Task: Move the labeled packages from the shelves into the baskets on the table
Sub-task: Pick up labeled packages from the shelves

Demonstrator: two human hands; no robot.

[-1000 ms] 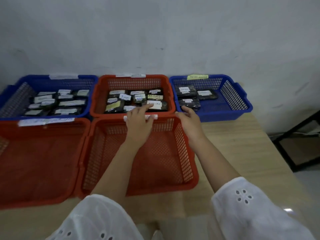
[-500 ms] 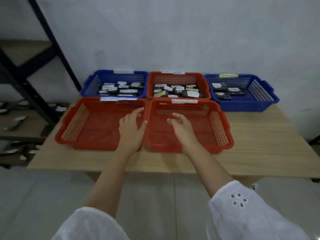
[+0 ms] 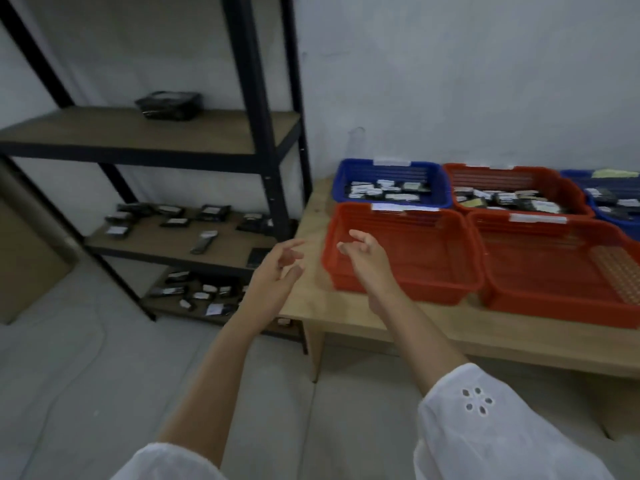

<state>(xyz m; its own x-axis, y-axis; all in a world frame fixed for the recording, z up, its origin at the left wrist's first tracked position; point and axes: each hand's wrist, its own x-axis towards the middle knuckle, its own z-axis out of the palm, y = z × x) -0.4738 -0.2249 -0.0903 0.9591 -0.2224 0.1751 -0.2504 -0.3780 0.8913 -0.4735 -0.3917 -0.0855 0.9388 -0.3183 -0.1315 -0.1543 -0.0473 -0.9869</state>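
Both hands are empty. The left hand (image 3: 273,271) and the right hand (image 3: 367,261) hang in the air with fingers (image 3: 293,244) loosely spread, gripping nothing. Beyond the fingers and to their right, on the table (image 3: 332,317), the three back baskets already hold labelled packages: a blue basket (image 3: 339,187), a far red basket (image 3: 502,174) and a second blue basket (image 3: 620,223). The two near red baskets (image 3: 415,285) look empty, and the closer one lies just behind the right fingers. To the left of the fingers, many packages (image 3: 175,222) lie on the middle shelf (image 3: 166,240). More sit on the bottom shelf (image 3: 180,308), and one dark bundle (image 3: 168,105) rests on the top shelf (image 3: 121,129). The job looks partway done, with much still to carry.
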